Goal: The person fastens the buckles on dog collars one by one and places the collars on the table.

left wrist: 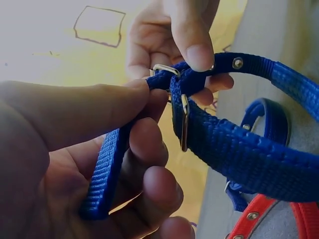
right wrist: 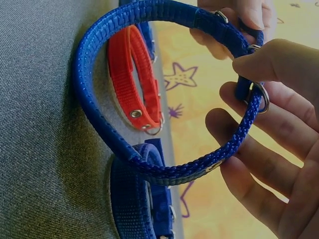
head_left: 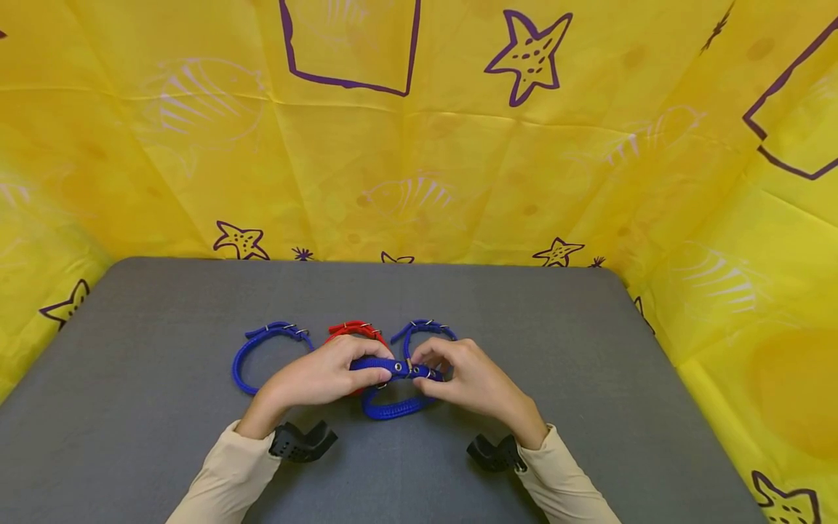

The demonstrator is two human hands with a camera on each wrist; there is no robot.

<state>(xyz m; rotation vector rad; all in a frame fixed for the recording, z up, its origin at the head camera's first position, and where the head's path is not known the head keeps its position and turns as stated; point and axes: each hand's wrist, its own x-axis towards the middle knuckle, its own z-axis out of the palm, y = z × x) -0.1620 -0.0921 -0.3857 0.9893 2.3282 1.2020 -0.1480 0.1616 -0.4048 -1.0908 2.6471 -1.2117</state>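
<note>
Both hands hold one blue collar [head_left: 393, 413], a strap closed in a loop just over the table. My left hand [head_left: 327, 372] pinches the strap's tail between thumb and index finger; in the left wrist view the tail end [left wrist: 99, 194] hangs down past the fingers. My right hand [head_left: 476, 378] pinches the strap beside the metal buckle [left wrist: 167, 69], its other fingers spread loosely. A metal keeper [left wrist: 185, 122] sits around the band near the buckle. A D-ring [right wrist: 264, 98] shows by the right fingers, and eyelets [left wrist: 238, 62] dot the strap.
Behind the hands lie a blue collar [head_left: 242, 364] at left, a red collar [head_left: 353, 327] in the middle and another blue collar [head_left: 425, 324] at right. They rest on the grey table [head_left: 164, 313], with yellow patterned cloth [head_left: 445, 145] hanging behind and at the sides.
</note>
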